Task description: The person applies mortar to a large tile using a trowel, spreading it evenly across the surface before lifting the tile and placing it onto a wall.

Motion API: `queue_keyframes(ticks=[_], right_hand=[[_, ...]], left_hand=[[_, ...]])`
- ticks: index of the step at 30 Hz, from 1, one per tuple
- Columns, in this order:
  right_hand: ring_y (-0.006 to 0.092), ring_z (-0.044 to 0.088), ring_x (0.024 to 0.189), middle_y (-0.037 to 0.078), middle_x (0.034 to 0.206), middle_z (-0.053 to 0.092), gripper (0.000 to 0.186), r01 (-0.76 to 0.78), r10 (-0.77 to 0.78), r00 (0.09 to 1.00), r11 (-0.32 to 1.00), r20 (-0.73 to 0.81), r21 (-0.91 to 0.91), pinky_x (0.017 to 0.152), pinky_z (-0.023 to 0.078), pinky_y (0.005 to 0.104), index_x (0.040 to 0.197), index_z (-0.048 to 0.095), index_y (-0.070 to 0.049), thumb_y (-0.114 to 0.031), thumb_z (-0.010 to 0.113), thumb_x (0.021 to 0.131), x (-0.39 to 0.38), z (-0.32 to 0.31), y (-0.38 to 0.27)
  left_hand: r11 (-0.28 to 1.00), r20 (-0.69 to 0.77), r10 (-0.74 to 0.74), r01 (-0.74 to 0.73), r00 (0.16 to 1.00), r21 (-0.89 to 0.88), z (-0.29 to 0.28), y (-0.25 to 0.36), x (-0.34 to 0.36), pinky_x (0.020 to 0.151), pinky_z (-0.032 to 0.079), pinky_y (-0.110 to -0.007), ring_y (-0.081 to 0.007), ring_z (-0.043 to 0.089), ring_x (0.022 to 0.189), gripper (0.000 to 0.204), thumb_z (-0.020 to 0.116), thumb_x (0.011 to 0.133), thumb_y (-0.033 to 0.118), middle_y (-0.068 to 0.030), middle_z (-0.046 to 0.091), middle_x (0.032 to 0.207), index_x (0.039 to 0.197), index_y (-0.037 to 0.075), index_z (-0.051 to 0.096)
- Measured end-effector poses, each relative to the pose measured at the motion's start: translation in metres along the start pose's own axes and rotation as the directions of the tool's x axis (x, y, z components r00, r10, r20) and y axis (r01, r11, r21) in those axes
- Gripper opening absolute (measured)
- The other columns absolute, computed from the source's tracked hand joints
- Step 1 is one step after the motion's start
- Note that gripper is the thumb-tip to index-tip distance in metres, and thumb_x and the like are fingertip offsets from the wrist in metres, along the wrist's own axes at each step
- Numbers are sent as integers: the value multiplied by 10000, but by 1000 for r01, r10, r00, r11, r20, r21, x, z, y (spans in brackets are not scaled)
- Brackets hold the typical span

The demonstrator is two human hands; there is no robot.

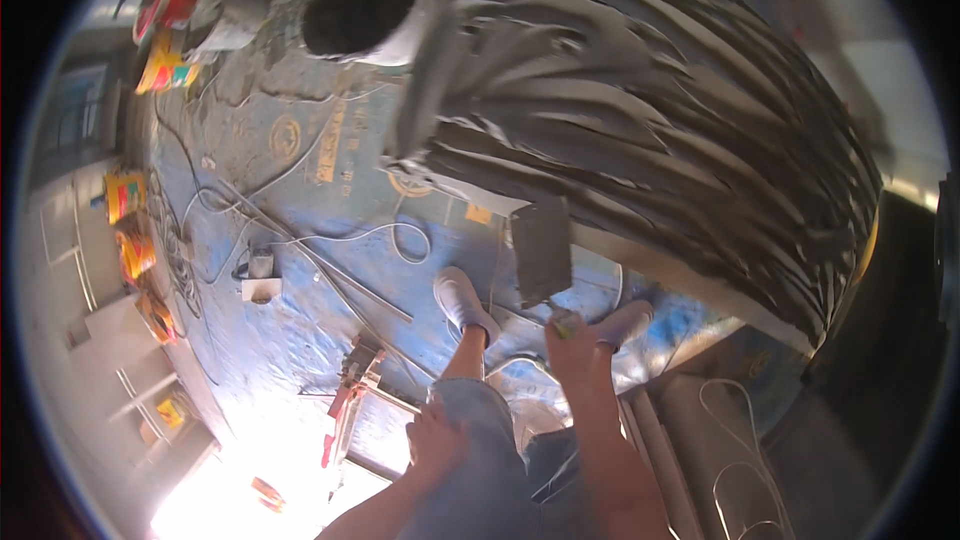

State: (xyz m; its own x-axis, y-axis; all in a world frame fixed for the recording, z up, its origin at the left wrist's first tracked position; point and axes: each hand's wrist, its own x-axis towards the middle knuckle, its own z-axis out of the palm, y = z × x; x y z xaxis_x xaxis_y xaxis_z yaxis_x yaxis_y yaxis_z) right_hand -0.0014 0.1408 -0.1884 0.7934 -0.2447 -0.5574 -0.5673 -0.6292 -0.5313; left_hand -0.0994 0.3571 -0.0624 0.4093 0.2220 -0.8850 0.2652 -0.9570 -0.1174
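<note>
My right hand (574, 352) is closed round the handle of a trowel (541, 250). The blade is rectangular and coated in grey mortar. It stands out ahead of the hand, by the near edge of a large slab (580, 230); whether the two touch, I cannot tell. Thick grey mortar (620, 110) lies over the slab's top in long, uneven ridges. On my left thigh rests my left hand (437, 437), holding nothing, its fingers laid over the cloth near the knee.
A bucket (425, 10) with dark grey contents stands at the slab's far left. Blue sheeting (370, 265) covers the floor, crossed by a pale cable (345, 237) and long rods. A red-and-grey tool (352, 380) lies left of my legs. Several yellow buckets (126, 196) line the left side.
</note>
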Motion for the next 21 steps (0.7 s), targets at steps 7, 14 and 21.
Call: queue_keyframes(ticks=[7,14,21], right_hand=[[455,645,803,232,799,666,343,152,-151,988,988,-36,26,664,519,478,950,644,-16,-314,738,808,19,144,-155],[347,688,691,199,748,675,327,214,-230,943,973,239,90,629,512,401,918,668,-11,-329,719,861,-13,175,-256],[280,634,598,143,661,622,422,149,-148,913,988,380,27,569,485,405,958,597,18,-396,670,926,-27,64,-290]], left_hand=[[958,28,-13,20,1000,-287,1,-40,11,1024,366,-519,-388,503,1199,831,577,872,467,-258,512,1269,1471,-36,295],[832,146,-34,109,989,-544,-17,-66,17,1095,302,-524,-398,426,1295,838,559,865,456,-271,447,1362,1489,-23,268],[755,117,-103,154,988,-637,-16,-68,18,1127,249,-528,-410,386,1324,820,529,876,434,-268,419,1395,1502,-11,243]])
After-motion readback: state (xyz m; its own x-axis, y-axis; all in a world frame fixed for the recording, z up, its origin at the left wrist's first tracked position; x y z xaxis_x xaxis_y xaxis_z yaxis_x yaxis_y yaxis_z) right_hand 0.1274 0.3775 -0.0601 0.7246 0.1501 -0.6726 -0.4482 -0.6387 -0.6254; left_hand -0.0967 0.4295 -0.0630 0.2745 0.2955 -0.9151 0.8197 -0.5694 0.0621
